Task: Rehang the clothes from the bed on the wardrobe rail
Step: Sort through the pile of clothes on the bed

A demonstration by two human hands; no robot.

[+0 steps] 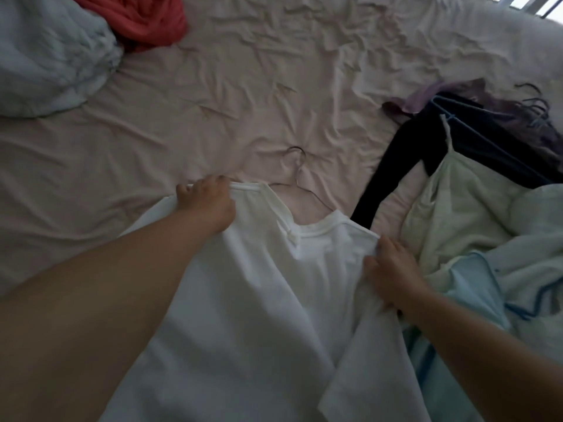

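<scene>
A white T-shirt (268, 300) lies spread on the bed in front of me, neck opening facing away. A thin metal hanger (297, 175) lies partly inside the neck, its hook sticking out onto the sheet. My left hand (207, 202) grips the left shoulder by the collar. My right hand (391, 269) clutches the fabric at the right shoulder. To the right lies a pile of clothes: a black garment (393, 175), a pale green strappy top (457, 214) and a light blue piece (469, 287), with several hangers (536, 108) at the back.
The wrinkled pale pink sheet (243, 86) covers the bed. A light blue pillow or duvet (45, 50) sits at the far left, a red cloth (143, 19) beside it. A purple garment (426, 92) lies at the back of the pile. The wardrobe rail is out of view.
</scene>
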